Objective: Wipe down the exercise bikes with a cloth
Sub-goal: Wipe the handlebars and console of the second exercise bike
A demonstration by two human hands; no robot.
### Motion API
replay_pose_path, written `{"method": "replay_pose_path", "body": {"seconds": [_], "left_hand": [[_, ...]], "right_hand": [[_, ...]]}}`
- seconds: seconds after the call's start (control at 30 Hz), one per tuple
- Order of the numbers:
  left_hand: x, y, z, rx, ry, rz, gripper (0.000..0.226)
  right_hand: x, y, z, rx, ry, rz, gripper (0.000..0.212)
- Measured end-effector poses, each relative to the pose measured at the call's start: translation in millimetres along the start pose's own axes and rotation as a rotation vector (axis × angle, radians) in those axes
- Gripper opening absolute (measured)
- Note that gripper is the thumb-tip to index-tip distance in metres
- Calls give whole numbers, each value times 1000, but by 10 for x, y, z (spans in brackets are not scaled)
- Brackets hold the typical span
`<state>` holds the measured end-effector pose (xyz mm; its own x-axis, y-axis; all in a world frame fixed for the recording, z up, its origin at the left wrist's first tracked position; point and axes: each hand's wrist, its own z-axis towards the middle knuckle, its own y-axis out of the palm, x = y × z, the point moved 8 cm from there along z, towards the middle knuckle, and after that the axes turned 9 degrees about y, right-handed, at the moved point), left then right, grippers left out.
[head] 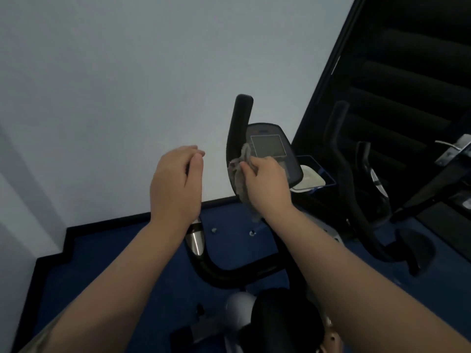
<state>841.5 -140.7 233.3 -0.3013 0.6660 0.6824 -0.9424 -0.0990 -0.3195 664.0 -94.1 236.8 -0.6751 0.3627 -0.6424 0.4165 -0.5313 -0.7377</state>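
Bike [229, 271] fills lower view, handlebar post rising toward wall. Console [270, 149] next, tilted toward rider. Left hand [175, 184] curled around left grip, likely steadying the frame. Right hand [267, 182] pinched shut on grey cloth [240, 174], pressed at console's left edge, wiping there; loose end hangs below.

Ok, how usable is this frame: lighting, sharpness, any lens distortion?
Head view: dim, with a cool bluish cast; the right side is nearly black. The right hand, grey cloth and bike console look soft but readable. Wide-angle bending shows in the slanted dark frame. No glare.
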Motion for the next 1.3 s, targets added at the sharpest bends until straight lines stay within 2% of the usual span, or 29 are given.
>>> {"method": "replay_pose_path", "body": {"seconds": [0.13,0.3,0.43,0.6,0.73,0.87,0.93,1.0,1.03,1.1,1.17,1.3], "left_hand": [[7,43,-30,26,-25,-22,31],[-4,12,-28,10,-39,9,33],[-39,-21,-15,-58,-29,32,35],[-18,-46,-54,-60,-43,5,35],[-55,-65,-76,-44,-105,-76,33],[-70,-72,-74,-36,-190,-202,35],[-66,-71,-73,-47,-200,-217,36],[-75,-84,-66,-61,-193,-235,36],[-90,-95,-59,-68,-188,-247,36],[-128,-117,-54,-84,-179,-291,36],[-167,-131,-51,-108,-162,-350,36],[-273,-150,-14,-223,-108,-436,37]], "right_hand": [[155,-62,-176,-162,-51,-94,35],[260,-170,-326,-198,-144,-232,23],[602,-362,-534,-181,-86,-197,19],[956,-506,-896,-132,-8,-163,22],[1115,-553,-1163,-157,-33,-161,21],[1228,-673,-1184,-259,-5,-324,18],[1103,-792,-1089,-202,-23,-281,15],[794,-810,-1015,-71,-158,-146,7],[627,-723,-1002,-55,-222,-142,10],[431,-359,-999,-154,-301,-267,20],[380,-6,-1030,-258,-365,-503,26],[371,81,-1047,-299,-308,-674,33]]}}
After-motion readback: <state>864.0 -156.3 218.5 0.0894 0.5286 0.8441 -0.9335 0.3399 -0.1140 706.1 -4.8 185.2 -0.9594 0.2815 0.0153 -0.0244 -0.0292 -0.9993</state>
